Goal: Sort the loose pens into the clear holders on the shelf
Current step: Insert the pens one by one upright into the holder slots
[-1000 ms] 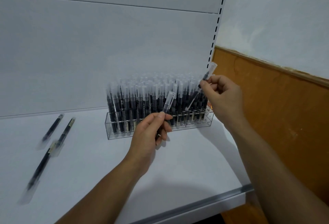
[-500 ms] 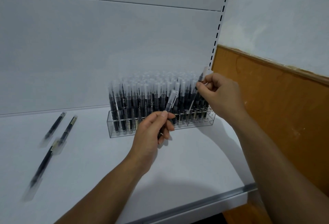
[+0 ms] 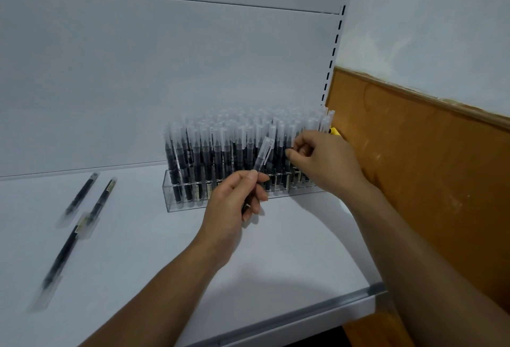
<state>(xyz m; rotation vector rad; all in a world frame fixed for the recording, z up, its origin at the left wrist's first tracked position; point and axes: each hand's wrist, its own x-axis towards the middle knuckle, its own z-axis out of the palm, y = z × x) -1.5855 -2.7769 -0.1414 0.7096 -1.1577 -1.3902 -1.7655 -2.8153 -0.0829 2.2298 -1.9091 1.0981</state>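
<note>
Grip of left hand (image 3: 234, 203): pinched closed on spare pen (image 3: 262, 153), clear cap up, tilted right, just before the front row. Grip of right hand (image 3: 328, 164): curled closed on a row pen (image 3: 289, 139) toward the right of the clear holder (image 3: 176, 204); exact slot lost in blur. Holder nearly full, standing on the shelf (image 3: 276, 264). Three loose pens (image 3: 82, 195) lying well apart, left. To do well: bring upright, confirm a free slot, push straight down, avoid nudging neighbours.

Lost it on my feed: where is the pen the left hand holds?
Head view, centre: the pen is pinched by the left hand, cap up and tilted right, in front of the clear holder's front row and left of the right hand.
</note>
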